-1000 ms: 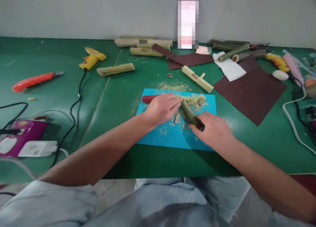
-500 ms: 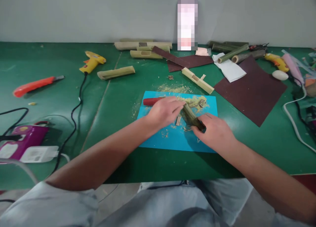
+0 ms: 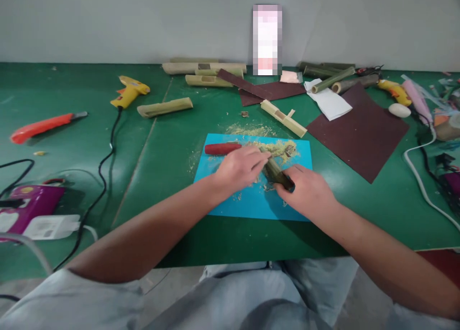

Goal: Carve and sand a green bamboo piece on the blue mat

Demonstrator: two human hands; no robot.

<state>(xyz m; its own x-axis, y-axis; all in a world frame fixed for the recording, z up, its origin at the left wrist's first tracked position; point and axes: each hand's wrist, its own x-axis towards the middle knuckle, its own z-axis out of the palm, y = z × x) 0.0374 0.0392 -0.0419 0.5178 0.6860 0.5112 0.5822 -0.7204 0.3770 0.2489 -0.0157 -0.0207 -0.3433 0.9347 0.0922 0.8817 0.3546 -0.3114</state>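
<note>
Both my hands work over a blue mat point(image 3: 230, 203) at the table's near edge. A short dark green bamboo piece point(image 3: 275, 170) lies slanted on it. My right hand point(image 3: 309, 192) is closed around its near end. The curled fingers of my left hand point(image 3: 239, 169) pinch its far part. A red tool handle point(image 3: 218, 149) lies on the mat just behind my left hand; its front end is hidden by that hand. Pale shavings point(image 3: 278, 147) are heaped on the mat's far edge.
On the green table point(image 3: 168, 148) lie a yellow glue gun point(image 3: 127, 91) with a black cord, an orange cutter point(image 3: 39, 126), several bamboo lengths point(image 3: 164, 107), a notched pale strip point(image 3: 283, 118), dark sandpaper sheets point(image 3: 357, 133) and a purple device point(image 3: 25, 203) at left. Cables and clutter sit at right.
My left hand has slid slightly right along the bamboo, baring more of the red handle. My right hand keeps its grip. The view has shifted a little.
</note>
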